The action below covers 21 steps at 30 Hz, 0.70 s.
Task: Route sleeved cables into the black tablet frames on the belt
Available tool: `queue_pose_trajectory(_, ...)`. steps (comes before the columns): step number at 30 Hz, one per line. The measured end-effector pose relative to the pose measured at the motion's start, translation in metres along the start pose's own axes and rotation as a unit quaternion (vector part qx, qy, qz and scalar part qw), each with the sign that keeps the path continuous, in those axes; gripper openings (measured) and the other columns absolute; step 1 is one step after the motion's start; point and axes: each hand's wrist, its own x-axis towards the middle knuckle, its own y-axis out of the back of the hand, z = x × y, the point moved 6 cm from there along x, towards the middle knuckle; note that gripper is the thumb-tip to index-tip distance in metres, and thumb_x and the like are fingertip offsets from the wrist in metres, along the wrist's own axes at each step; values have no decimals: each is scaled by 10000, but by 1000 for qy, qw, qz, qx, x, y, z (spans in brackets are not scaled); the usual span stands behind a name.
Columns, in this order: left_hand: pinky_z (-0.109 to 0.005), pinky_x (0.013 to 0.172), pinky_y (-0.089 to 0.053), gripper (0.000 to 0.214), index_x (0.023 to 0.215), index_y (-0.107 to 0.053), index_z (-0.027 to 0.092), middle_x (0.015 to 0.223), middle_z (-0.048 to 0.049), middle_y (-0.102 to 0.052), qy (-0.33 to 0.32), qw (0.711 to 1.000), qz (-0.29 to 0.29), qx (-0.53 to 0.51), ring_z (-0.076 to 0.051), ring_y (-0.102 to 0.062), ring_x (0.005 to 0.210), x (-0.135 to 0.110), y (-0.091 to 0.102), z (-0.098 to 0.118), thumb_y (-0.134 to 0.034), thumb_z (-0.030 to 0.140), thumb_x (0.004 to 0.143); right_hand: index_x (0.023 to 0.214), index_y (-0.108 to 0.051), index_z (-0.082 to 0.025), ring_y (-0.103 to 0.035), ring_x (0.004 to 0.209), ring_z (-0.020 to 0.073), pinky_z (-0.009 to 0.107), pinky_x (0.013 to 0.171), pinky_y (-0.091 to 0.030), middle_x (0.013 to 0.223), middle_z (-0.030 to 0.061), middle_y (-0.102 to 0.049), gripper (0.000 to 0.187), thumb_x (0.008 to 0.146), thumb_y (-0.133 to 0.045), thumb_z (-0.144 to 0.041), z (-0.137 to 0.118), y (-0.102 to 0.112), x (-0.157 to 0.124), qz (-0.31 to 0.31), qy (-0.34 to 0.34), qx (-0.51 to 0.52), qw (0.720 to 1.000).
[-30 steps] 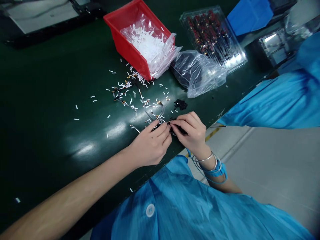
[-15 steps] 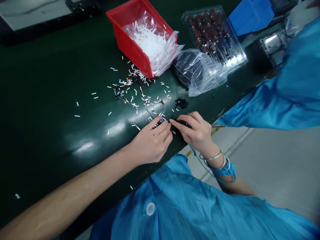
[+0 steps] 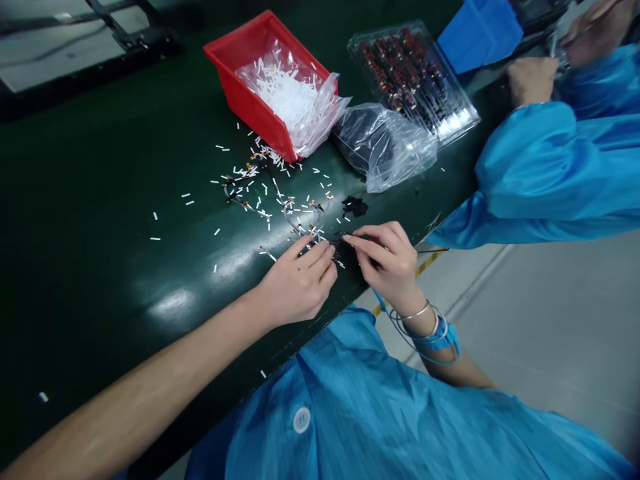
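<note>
My left hand (image 3: 299, 283) rests low over the green table (image 3: 100, 267), fingers curled together at the tips. What they hold, if anything, is hidden beneath them. Just to its right, my right hand (image 3: 389, 259) pinches thumb and forefinger on something too small to name. Tiny black bits lie between the two hands. Beyond the fingertips are thin grey cables (image 3: 285, 213) with gold-coloured ends, mixed with scattered white strips (image 3: 265, 190). A small heap of black pieces (image 3: 355, 206) sits above my right hand.
Farther back stands a red bin (image 3: 250, 113) with a bag of white strips (image 3: 287, 93). Beside it are a clear plastic bag (image 3: 387, 147), a clear tray of red and black parts (image 3: 415, 80) and a blue bin (image 3: 483, 37). A co-worker's blue sleeve (image 3: 550, 167) reaches in at right.
My right hand has drawn slightly away from my left, widening the gap between the fingertips. The co-worker's hands have come into sight at upper right. The view has shifted a little.
</note>
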Motion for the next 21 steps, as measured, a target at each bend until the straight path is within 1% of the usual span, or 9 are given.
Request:
queue_pose_trajectory(2, -432, 912, -482, 252, 917, -681, 48, 1034, -177, -708, 8, 1000, 18, -9, -270, -658, 991, 1, 3, -2, -451, 136, 865, 943, -692, -201, -544, 753, 171, 319, 622, -508, 849, 65, -681, 227, 824, -564, -56, -2, -1, 2, -9, 6, -15, 1000)
queue_pose_trajectory(4, -424, 883, -495, 222, 911, -673, 70, 1011, -159, -715, 38, 998, 49, -32, -258, -666, 963, 1, 8, -7, -465, 125, 857, 908, -690, -180, -543, 741, 169, 314, 619, -506, 817, 70, -676, 168, 824, -586, -77, -3, 1, 3, -2, -2, -19, 1000)
queue_pose_trajectory(6, -406, 848, -504, 198, 920, -660, 102, 985, -129, -721, 93, 989, 90, -69, -237, -668, 940, 0, 14, -17, -475, 103, 851, 851, -682, -161, -542, 724, 164, 307, 615, -501, 785, 73, -671, 108, 821, -605, -91, -4, 5, 4, -2, -6, -14, 1000)
queue_pose_trajectory(9, -377, 811, -496, 196, 929, -645, 116, 937, -99, -721, 178, 967, 134, -124, -217, -662, 915, -2, 20, -31, -478, 60, 844, 804, -670, -158, -526, 699, 154, 286, 596, -491, 758, 63, -669, 76, 829, -610, -118, -9, 9, 4, -39, 4, -12, 999)
queue_pose_trajectory(12, -365, 782, -473, 210, 926, -642, 109, 908, -94, -710, 214, 956, 133, -149, -212, -650, 885, -3, 20, -37, -459, 42, 848, 790, -668, -158, -514, 695, 150, 270, 585, -482, 758, 56, -671, 80, 842, -607, -154, -17, 10, 5, -69, 19, -17, 997)
queue_pose_trajectory(15, -358, 789, -465, 229, 927, -641, 128, 909, -78, -703, 242, 944, 140, -176, -198, -637, 880, -4, 21, -42, -444, 41, 850, 809, -676, -156, -518, 716, 156, 272, 594, -469, 777, 54, -677, 108, 862, -592, -199, -29, 4, 7, -85, 50, -37, 994)
queue_pose_trajectory(17, -353, 825, -471, 230, 926, -641, 149, 926, -61, -702, 281, 924, 156, -209, -186, -629, 902, -7, 22, -49, -453, 46, 843, 801, -680, -159, -518, 721, 164, 278, 589, -447, 764, 54, -671, 156, 882, -558, -214, -38, -4, 9, -100, 75, -69, 990)
queue_pose_trajectory(19, -341, 849, -482, 233, 925, -642, 165, 941, -49, -700, 325, 897, 169, -245, -176, -627, 926, -11, 23, -58, -465, 48, 827, 750, -672, -160, -511, 710, 169, 281, 575, -421, 726, 53, -657, 205, 888, -522, -184, -44, -10, 13, -113, 92, -96, 985)
queue_pose_trajectory(21, -337, 870, -489, 240, 926, -644, 171, 963, -48, -700, 341, 884, 177, -266, -173, -628, 952, -12, 26, -65, -470, 45, 816, 718, -652, -157, -504, 707, 167, 277, 582, -415, 702, 50, -643, 216, 875, -503, -146, -44, -10, 22, -119, 92, -97, 984)
